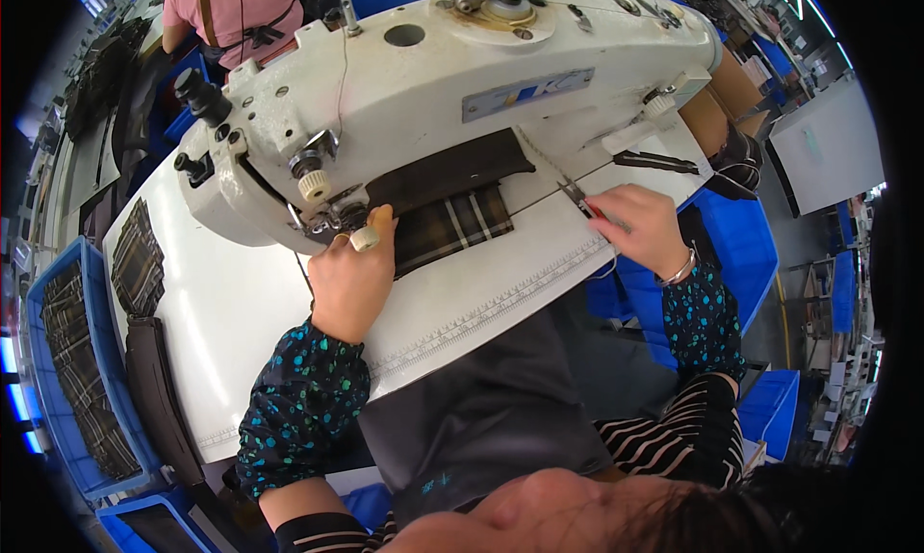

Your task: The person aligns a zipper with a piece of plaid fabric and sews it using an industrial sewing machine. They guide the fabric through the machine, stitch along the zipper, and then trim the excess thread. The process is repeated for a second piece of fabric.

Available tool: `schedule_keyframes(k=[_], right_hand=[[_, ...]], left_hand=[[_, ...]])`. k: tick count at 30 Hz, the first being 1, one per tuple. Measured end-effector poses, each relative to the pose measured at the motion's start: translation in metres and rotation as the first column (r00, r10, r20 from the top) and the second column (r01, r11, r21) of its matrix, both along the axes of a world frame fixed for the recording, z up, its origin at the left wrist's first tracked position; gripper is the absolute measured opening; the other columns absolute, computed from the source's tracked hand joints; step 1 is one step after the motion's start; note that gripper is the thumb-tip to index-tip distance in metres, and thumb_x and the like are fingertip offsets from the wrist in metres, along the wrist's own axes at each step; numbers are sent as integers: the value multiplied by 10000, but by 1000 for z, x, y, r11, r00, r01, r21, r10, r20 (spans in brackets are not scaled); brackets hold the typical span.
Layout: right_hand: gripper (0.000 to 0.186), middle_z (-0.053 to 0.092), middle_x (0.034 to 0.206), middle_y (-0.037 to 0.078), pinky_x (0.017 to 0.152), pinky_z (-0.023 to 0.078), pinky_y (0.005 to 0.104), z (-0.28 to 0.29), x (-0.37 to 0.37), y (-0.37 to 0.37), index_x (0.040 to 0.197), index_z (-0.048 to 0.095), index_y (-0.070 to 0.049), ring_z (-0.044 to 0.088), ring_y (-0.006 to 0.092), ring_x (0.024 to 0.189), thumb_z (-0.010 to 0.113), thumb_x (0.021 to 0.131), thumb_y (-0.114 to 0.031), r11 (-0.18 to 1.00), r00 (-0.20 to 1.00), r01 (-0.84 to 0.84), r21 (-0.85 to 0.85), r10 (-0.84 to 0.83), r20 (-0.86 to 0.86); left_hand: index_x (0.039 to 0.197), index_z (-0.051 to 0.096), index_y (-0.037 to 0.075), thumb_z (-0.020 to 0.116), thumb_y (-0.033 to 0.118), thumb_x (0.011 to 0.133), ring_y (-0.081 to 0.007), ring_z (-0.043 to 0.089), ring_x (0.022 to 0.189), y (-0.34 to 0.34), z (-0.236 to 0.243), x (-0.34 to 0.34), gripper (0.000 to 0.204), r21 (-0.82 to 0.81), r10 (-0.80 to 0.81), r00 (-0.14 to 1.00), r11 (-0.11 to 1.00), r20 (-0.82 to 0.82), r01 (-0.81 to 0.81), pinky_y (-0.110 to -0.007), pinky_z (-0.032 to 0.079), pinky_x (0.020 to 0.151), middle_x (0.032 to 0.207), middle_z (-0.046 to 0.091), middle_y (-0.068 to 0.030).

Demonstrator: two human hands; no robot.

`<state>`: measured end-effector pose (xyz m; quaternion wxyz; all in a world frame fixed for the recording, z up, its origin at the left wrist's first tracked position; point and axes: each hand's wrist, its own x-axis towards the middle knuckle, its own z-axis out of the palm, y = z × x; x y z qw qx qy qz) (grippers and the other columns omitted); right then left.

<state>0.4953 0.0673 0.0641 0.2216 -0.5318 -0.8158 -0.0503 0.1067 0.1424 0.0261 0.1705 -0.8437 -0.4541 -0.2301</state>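
A white sewing machine [404,81] spans the table in front of me. My left hand [348,282] is closed beside its needle area, next to the left end of the fabric; what its fingers hold is hidden. Under the machine arm lies a dark brown fabric piece [448,173], partly over a brown plaid piece [457,231] with pale stripes. To the right, my right hand [637,228] grips small scissors [575,193] with a bit of red at the handle. The blades point up and left, over the white tabletop.
On the left stand a plaid stack [139,259], a long dark brown piece [159,389] and a blue crate [72,360] of plaid pieces. Dark strips [654,162] lie at the right. Blue bins [731,264] hang below the right edge. A person in pink [236,19] sits beyond.
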Motion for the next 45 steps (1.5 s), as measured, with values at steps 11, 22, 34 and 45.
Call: schedule_keyframes(k=[11,22,34,45], right_hand=[[248,748,1190,87,951,580,404,-4,-141,26,1146,747,-53,700,282,1133,689,933,-166,814,801,-575,86,581,-142],[219,741,1010,112,809,595,370,-24,-161,86,1054,734,-48,721,263,967,709,949,-239,866,904,-427,-262,411,-113],[313,728,1275,176,988,576,433,-41,-183,90,1182,702,9,703,315,1182,668,928,-170,879,881,-473,54,472,22],[109,676,905,103,800,578,418,-30,-201,106,885,683,-36,680,301,942,690,799,-103,859,858,-510,44,511,-48]], left_hand=[[1178,766,152,790,175,915,-213,661,547,-3,8,-2,265,37,-95,992,995,87,93,-322,514,485,853,773,-21],[1212,752,67,774,165,870,-126,612,532,-13,6,-17,357,26,-172,979,984,-107,176,-264,507,490,982,793,1],[1081,749,29,739,199,876,-113,630,615,-26,6,-24,267,63,-145,977,986,-159,157,-256,494,514,932,747,-34],[1043,753,38,779,205,885,-294,662,1097,-34,8,-102,231,-163,-52,993,984,101,68,-408,513,881,1153,732,-129]])
